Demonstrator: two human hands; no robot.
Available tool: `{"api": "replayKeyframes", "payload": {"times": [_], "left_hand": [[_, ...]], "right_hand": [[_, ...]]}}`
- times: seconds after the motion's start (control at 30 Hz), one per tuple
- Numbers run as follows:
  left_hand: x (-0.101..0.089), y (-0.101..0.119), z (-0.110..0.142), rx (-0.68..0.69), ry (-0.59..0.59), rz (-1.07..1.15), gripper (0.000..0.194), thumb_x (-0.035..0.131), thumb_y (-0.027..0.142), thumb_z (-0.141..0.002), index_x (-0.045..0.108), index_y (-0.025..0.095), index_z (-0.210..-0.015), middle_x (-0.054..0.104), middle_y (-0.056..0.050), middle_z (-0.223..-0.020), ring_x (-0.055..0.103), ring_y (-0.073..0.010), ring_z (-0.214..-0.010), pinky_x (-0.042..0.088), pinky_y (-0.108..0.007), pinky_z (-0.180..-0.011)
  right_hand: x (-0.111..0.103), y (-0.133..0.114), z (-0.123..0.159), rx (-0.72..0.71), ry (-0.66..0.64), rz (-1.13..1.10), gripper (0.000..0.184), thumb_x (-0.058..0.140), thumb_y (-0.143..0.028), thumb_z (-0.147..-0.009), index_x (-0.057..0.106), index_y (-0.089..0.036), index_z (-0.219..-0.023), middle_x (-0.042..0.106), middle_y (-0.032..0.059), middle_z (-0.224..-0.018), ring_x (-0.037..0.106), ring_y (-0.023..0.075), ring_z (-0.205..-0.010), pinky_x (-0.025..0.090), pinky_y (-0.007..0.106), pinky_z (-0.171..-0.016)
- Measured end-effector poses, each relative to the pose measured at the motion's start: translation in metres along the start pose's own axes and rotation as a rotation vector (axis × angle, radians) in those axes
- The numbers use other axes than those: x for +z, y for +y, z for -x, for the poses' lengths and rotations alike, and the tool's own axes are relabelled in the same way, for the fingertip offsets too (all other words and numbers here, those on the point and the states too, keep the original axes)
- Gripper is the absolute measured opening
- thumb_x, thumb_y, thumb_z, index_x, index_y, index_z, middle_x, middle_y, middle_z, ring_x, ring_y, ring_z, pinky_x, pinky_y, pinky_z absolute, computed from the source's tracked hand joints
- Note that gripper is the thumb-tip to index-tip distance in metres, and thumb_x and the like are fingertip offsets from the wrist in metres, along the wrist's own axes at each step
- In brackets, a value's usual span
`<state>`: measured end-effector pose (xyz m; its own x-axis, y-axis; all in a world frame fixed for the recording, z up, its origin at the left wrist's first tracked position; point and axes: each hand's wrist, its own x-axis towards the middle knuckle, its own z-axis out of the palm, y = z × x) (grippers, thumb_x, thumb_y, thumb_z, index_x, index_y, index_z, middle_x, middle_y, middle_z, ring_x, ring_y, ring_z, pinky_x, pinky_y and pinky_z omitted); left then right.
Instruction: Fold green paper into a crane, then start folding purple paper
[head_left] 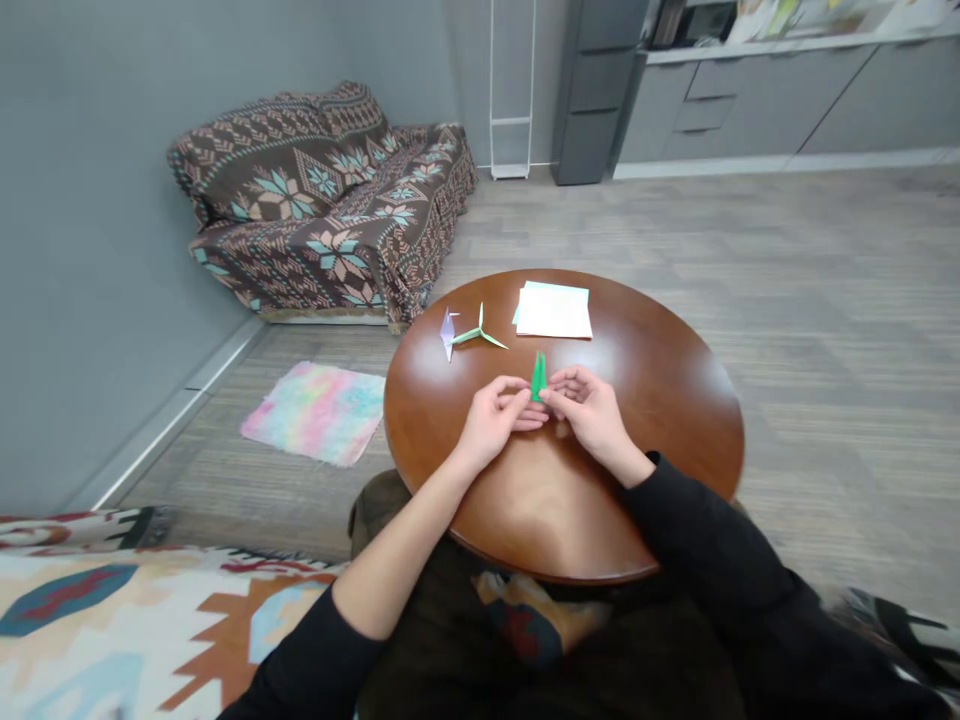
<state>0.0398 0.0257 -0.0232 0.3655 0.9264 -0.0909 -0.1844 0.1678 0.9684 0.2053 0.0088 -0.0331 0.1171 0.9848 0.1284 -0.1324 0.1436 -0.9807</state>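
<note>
A narrow strip of folded green paper stands upright between my two hands, near the middle of a round brown wooden table. My left hand pinches its lower left side, and my right hand holds its right side, with the fingertips of both hands nearly meeting. Farther off lie a lilac origami crane and a pale green folded paper figure. A stack of white paper, with a pale blue sheet showing beneath it, rests at the table's far side.
A tie-dyed pastel cloth lies on the floor left of the table. Beyond stand a sofa under a patterned throw and grey cabinets. A patterned blanket fills the lower left foreground.
</note>
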Motion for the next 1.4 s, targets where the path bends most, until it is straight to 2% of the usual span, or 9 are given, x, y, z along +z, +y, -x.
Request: {"api": "replayKeyframes", "payload": {"times": [0.1,0.27,0.37,0.6,0.8,1.03,1.23,1.4], "left_hand": [[-0.0013,-0.0009,-0.0008,0.0,0.01,-0.019,0.047,0.083,0.053,-0.075,0.067,0.013,-0.092,0.077,-0.008,-0.077,0.077,-0.0207,-0.07,0.066,-0.034,-0.074],[-0.0036,-0.0015,-0.0017,0.015,0.041,-0.011,0.044,0.083,0.052,-0.075,0.069,0.013,-0.09,0.078,-0.008,-0.079,0.076,-0.0184,-0.07,0.065,-0.034,-0.078],[-0.0042,-0.0009,-0.0012,0.016,0.047,-0.013,0.044,0.084,0.051,-0.075,0.069,0.013,-0.089,0.078,-0.008,-0.078,0.076,-0.0178,-0.071,0.065,-0.032,-0.076],[-0.0022,0.0022,0.0007,-0.046,0.005,-0.036,0.042,0.087,0.049,-0.072,0.072,0.011,-0.08,0.076,-0.007,-0.072,0.071,-0.0135,-0.059,0.062,-0.024,-0.062],[-0.0025,0.0017,0.0015,-0.067,-0.002,0.001,0.04,0.088,0.047,-0.07,0.072,0.012,-0.082,0.076,-0.006,-0.074,0.072,-0.0129,-0.061,0.063,-0.026,-0.068],[-0.0029,0.0036,0.0022,-0.07,-0.019,0.02,0.038,0.09,0.043,-0.067,0.074,0.011,-0.08,0.076,-0.006,-0.073,0.071,-0.0124,-0.06,0.062,-0.025,-0.066],[-0.0029,0.0006,0.0007,-0.066,0.012,0.013,0.042,0.089,0.046,-0.069,0.074,0.011,-0.087,0.077,-0.007,-0.078,0.073,-0.0144,-0.066,0.064,-0.029,-0.073],[-0.0031,0.0002,-0.0012,-0.058,0.024,0.013,0.044,0.09,0.047,-0.066,0.073,0.012,-0.085,0.077,-0.007,-0.076,0.074,-0.0152,-0.066,0.064,-0.031,-0.075]], "right_hand": [[-0.0006,-0.0005,-0.0012,0.055,-0.026,-0.025,0.043,0.089,-0.047,-0.067,0.063,-0.02,-0.088,0.069,-0.0003,-0.074,0.055,0.0098,-0.052,0.047,0.025,-0.05],[0.0023,-0.0015,0.0012,0.144,-0.123,-0.03,0.043,0.082,-0.058,-0.073,0.067,-0.018,-0.078,0.066,0.0001,-0.063,0.06,0.0124,-0.053,0.053,0.026,-0.052],[0.0033,-0.0022,0.003,0.17,-0.169,-0.011,0.046,0.078,-0.061,-0.078,0.065,-0.018,-0.071,0.063,-0.0001,-0.058,0.058,0.0118,-0.048,0.052,0.026,-0.049],[0.0023,-0.0013,0.0036,0.103,-0.164,0.052,0.047,0.076,-0.063,-0.08,0.062,-0.018,-0.071,0.061,-0.0024,-0.058,0.054,0.0101,-0.045,0.044,0.024,-0.046],[0.0021,-0.0023,0.0056,0.047,-0.161,0.103,0.045,0.075,-0.061,-0.082,0.063,-0.019,-0.072,0.059,-0.0028,-0.057,0.054,0.0113,-0.046,0.045,0.025,-0.048],[0.0027,-0.002,0.005,0.047,-0.176,0.095,0.045,0.07,-0.061,-0.087,0.062,-0.02,-0.073,0.061,-0.0015,-0.06,0.056,0.0124,-0.047,0.048,0.027,-0.048],[0.0029,-0.007,0.0057,0.01,-0.123,0.114,0.041,0.075,-0.058,-0.084,0.066,-0.019,-0.072,0.06,-0.002,-0.057,0.053,0.0115,-0.046,0.047,0.026,-0.048],[0.0037,-0.008,0.0066,0.019,-0.105,0.124,0.042,0.076,-0.058,-0.082,0.067,-0.019,-0.071,0.06,-0.002,-0.053,0.053,0.0121,-0.043,0.046,0.026,-0.045]]}}
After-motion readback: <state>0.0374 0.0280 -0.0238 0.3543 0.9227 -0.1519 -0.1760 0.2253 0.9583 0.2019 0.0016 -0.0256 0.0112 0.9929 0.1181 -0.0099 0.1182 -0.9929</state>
